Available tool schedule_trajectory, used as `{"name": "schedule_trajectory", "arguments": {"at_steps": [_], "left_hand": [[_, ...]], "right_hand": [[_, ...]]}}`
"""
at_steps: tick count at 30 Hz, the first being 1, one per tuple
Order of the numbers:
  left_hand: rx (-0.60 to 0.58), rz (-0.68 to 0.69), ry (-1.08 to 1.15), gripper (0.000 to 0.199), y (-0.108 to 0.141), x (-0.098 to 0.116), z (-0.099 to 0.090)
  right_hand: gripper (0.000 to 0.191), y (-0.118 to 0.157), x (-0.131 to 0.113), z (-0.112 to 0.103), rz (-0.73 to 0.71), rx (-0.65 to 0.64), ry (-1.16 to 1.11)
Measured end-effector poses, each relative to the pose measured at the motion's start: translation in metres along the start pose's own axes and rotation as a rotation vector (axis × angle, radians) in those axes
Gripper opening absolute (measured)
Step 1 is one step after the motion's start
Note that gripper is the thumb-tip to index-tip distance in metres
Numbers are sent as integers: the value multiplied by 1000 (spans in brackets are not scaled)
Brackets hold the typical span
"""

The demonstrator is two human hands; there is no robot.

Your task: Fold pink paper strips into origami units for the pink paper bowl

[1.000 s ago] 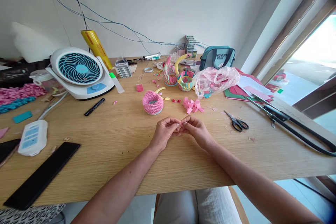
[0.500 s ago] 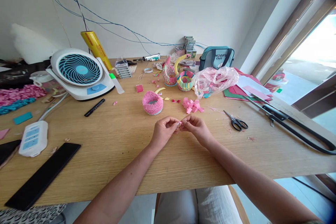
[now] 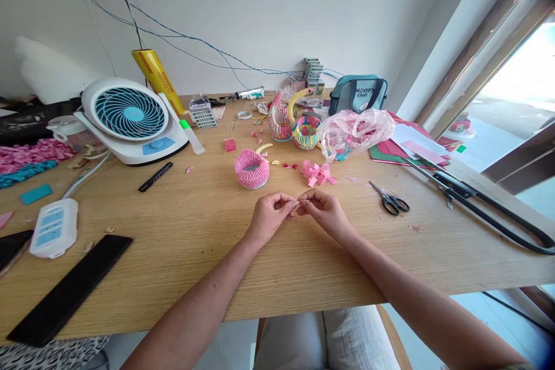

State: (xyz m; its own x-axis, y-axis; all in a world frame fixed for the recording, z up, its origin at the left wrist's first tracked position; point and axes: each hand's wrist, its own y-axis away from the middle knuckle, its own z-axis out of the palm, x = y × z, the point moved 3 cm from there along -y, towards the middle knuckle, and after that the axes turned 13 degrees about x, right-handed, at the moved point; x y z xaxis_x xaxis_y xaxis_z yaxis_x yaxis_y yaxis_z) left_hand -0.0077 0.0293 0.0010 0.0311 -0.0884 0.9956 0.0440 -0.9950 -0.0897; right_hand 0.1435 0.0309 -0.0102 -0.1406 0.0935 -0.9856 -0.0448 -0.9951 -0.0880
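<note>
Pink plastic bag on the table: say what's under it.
Red and green card sheets show at the right edge of the pink plastic bag; what lies beneath its middle is hidden.

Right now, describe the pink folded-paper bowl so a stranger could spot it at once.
On the wooden table, look just beyond the left hand. The folded-paper bowl sits there, solid pink, unlike the multicoloured paper swans behind it.

Matt pink paper, smooth wooden tabletop [image 3: 182, 266].
</note>
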Motion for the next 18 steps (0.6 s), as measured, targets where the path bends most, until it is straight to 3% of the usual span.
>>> {"name": "schedule_trajectory", "arguments": {"at_steps": [14,16,18], "left_hand": [[121,355,-348,12,3,12,-4],[91,332,-320,11,3,13,-4],[19,219,-205,15,2,11,-3]], "right_hand": [[35,1,-2,1,79,-13,-47],[36,1,-2,1,54,-8,-27],[37,0,-1,1,25,-2,-4]]}}
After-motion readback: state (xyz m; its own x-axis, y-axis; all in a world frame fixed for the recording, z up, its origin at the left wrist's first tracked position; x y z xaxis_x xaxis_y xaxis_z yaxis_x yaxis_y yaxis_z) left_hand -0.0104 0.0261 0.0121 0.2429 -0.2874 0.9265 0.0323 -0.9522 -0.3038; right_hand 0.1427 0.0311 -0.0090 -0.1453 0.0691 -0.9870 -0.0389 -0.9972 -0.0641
